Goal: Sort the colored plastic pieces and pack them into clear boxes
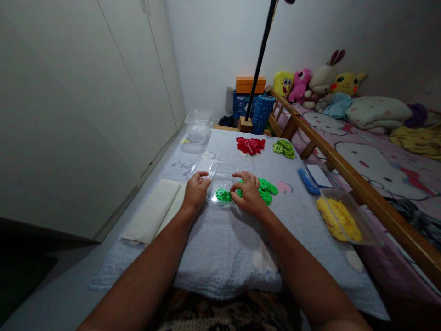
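Observation:
A clear plastic container [220, 171] stands on the cloth-covered table in front of me. My left hand [196, 191] is closed on its left rim, thumb and fingers pinching the wall. My right hand [246, 191] is at the container's right side, thumb and index finger curled together at a green notched plastic disc [223, 195]. Several such discs appear around that spot, so the exact one pinched is hard to make out. Right beside and partly behind the right hand lies a pile of green discs [268, 188].
Red pieces [251, 145] and light green pieces [284, 148] lie in piles farther back. Clear containers [199, 120] stand at the back left. A folded cream cloth [151, 211] lies left. A box of yellow pieces [339, 219] and blue pieces [308, 181] are by the wooden bed rail [330, 154].

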Available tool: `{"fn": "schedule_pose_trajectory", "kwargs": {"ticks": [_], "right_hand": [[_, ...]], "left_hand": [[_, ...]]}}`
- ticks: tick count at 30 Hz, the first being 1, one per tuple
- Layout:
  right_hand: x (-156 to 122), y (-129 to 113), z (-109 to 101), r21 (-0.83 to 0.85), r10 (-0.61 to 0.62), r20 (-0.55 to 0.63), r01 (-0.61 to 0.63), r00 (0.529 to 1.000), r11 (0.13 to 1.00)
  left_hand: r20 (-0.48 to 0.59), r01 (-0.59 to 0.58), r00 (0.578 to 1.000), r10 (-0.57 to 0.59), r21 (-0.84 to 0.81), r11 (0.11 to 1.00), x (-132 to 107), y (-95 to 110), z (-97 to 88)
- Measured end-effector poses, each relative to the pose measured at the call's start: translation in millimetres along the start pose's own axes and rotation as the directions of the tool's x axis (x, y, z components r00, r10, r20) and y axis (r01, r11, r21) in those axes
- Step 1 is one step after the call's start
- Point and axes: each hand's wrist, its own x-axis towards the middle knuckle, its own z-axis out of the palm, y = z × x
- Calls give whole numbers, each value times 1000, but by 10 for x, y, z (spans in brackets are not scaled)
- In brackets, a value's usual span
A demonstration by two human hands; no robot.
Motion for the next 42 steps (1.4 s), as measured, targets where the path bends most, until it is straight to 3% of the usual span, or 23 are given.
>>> {"fn": "schedule_pose_trajectory", "kwargs": {"ticks": [4, 7, 12, 15, 19, 22, 29, 33, 37, 39, 42], "right_hand": [[4, 10, 18, -22, -10, -10, 10, 1000, 1000], [10, 63, -17, -11, 7, -89, -8, 996, 1000], [-1, 251, -116, -89, 135, -190, -154, 972, 984], [-44, 346, -124, -189, 150, -125, -172, 981, 967], [-94, 370, -92, -291, 102, 5, -96, 995, 952], [-96, 353, -76, -312, 86, 23, -75, 996, 947], [-58, 400, -132, -156, 176, -27, -178, 984, 972], [-42, 446, -240, 94, 196, -53, -191, 979, 977], [-27, 388, -302, 321, 243, -191, -173, 951, 931], [-12, 308, -290, 347, 233, -237, -142, 943, 927], [29, 161, -241, 281, 144, -179, -90, 973, 955]], "left_hand": [[1, -3, 1000, 3, 10, 1000, -10, 17, 2], [6, -3, 1000, 3, 17, 1000, -11, 17, 0], [0, -14, 1000, 14, 20, 1000, -2, -9, -2], [3, -8, 1000, 7, 14, 1000, 0, -26, 0], [6, -5, 1000, 5, 1, 1000, 5, -43, 0], [12, 1, 1000, -1, -1, 1000, 12, -47, -3], [1, -3, 1000, 3, 1, 1000, 4, -18, -1], [5, -19, 1000, 19, 12, 1000, 5, -20, -2], [2, -24, 1000, 24, 26, 999, 11, -26, -5], [-1, -18, 1000, 18, 26, 1000, 9, -20, -4], [-5, -12, 1000, 12, 20, 1000, -1, 0, -1]]}}
